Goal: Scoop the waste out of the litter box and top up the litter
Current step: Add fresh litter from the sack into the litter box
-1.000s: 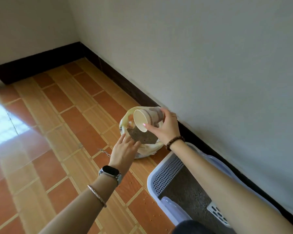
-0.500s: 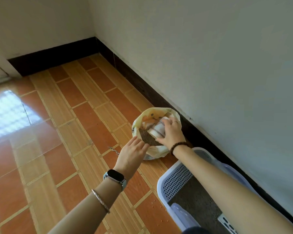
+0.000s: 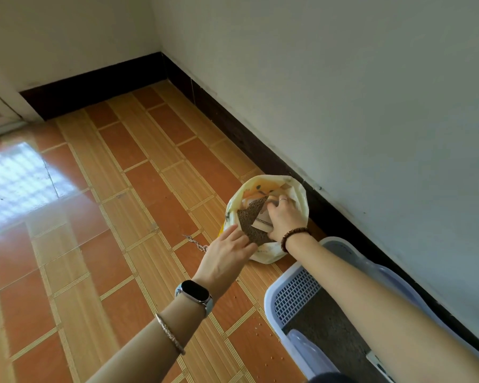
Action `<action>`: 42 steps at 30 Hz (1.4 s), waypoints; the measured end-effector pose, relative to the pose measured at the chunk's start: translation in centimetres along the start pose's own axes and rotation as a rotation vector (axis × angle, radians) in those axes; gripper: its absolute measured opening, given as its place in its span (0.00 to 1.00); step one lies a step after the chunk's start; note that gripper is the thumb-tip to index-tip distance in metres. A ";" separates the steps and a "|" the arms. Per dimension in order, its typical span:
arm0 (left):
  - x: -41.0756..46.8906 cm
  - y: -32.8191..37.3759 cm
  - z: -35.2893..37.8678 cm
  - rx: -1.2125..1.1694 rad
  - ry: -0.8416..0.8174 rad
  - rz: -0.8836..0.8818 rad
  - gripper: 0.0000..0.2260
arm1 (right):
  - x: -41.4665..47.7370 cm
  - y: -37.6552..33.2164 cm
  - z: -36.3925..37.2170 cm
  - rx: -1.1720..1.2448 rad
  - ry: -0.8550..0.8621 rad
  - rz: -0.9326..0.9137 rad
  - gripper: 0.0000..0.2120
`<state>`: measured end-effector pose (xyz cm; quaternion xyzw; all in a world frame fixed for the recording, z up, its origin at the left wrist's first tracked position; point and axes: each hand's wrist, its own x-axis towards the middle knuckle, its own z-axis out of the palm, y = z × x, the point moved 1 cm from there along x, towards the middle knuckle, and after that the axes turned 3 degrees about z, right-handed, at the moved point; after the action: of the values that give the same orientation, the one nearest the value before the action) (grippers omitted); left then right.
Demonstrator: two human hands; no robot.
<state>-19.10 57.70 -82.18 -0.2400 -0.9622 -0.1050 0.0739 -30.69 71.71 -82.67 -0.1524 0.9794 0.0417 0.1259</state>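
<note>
The right hand (image 3: 284,217) holds a cup (image 3: 262,221) in a curled grip inside the litter bag (image 3: 299,193) by the wall (image 3: 343,92). The left hand (image 3: 227,255), grip wide, touches the bag's near rim. The litter box (image 3: 295,290) sits near right.

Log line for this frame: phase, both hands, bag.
phase: filling cup | right hand: grips cup inside litter bag | left hand: fingers on bag's near edge | litter box: on floor beside bag

No writing can be read; the print on the litter bag (image 3: 266,254) is too blurred.
</note>
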 end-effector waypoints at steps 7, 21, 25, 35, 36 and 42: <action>0.0 0.1 0.0 0.010 -0.013 -0.007 0.14 | 0.4 0.2 -0.4 0.171 -0.078 0.027 0.35; -0.2 1.1 -0.7 -0.081 0.034 -0.040 0.09 | -0.1 0.5 -0.7 0.347 -0.210 0.028 0.38; -0.5 1.3 -1.2 -0.077 0.038 -0.059 0.08 | -0.3 1.1 -1.2 0.494 -0.282 0.070 0.39; -0.6 1.3 -1.8 -0.034 -0.012 -0.090 0.14 | -0.9 2.3 -3.8 0.684 -0.282 0.142 0.36; -0.5 1.4 -1.8 -0.029 -0.008 -0.085 0.13 | -1.2 2.4 -3.9 0.696 -0.272 0.147 0.36; -0.5 2.0 -2.3 0.082 0.049 -0.033 0.12 | -3.2 2.7 -4.7 0.749 -0.214 0.156 0.35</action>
<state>-17.49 58.62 -79.72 -0.2185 -0.9674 -0.0724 0.1056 -29.61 74.62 -77.23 -0.0158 0.9169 -0.2931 0.2706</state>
